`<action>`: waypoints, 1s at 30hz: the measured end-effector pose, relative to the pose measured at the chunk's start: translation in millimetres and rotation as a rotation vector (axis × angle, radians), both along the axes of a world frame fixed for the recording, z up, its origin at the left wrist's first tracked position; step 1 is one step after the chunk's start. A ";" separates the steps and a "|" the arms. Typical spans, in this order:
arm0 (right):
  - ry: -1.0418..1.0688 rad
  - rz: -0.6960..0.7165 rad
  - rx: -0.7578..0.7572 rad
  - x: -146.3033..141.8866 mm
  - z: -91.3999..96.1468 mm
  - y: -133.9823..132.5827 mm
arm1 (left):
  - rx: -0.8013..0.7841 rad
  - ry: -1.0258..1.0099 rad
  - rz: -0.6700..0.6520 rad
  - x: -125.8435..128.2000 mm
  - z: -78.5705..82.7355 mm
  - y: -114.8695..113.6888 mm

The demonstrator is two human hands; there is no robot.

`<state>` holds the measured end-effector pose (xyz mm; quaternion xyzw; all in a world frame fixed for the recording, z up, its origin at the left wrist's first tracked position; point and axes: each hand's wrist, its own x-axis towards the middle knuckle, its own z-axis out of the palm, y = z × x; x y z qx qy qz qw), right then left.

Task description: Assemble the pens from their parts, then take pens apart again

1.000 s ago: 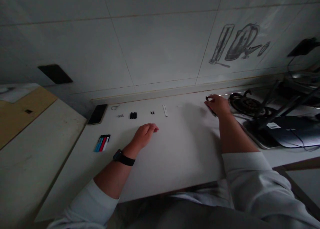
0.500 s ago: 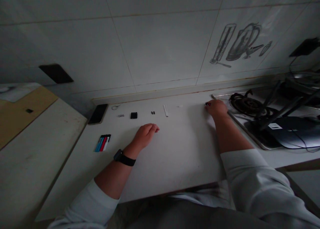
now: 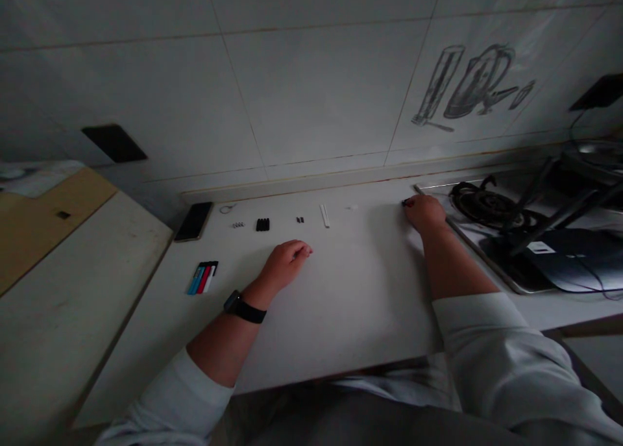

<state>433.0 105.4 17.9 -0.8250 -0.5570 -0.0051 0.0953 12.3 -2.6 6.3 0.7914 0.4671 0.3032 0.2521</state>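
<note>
My left hand (image 3: 287,263) rests on the white counter with its fingers curled in and nothing visible in them. My right hand (image 3: 424,212) is at the far right of the counter, its fingertips closed at a small black piece (image 3: 405,202) that they mostly hide. Between the hands, farther back, lie thin white sticks (image 3: 324,216) and tiny pale bits (image 3: 351,207). Beyond my left hand are two small black pieces (image 3: 300,219), a block of black cylinders (image 3: 263,224) and several small springs (image 3: 237,224). Blue, red and white pen barrels (image 3: 202,278) lie to its left.
A phone (image 3: 193,222) lies at the counter's back left, beside a small ring (image 3: 227,208). To the right is a gas stove (image 3: 487,202) with a black router-like device (image 3: 579,254) and its antennas. The tiled wall (image 3: 316,95) bounds the back.
The whole view has shifted slightly, so things appear a little farther right. Both hands keep nearly the same place on the counter.
</note>
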 end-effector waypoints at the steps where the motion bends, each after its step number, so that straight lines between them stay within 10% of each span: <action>1: 0.004 -0.001 0.004 -0.5 0.2 -0.4 | 0.001 0.002 -0.002 0.0 0.1 0.0; 21: 0.010 0.008 0.068 4.9 -5.7 5.9 | 0.025 0.028 -0.022 -1.3 -5.3 2.4; 30: 0.095 0.363 0.377 -56.4 22.0 -11.7 | 0.020 0.041 -0.027 -0.3 -6.3 3.0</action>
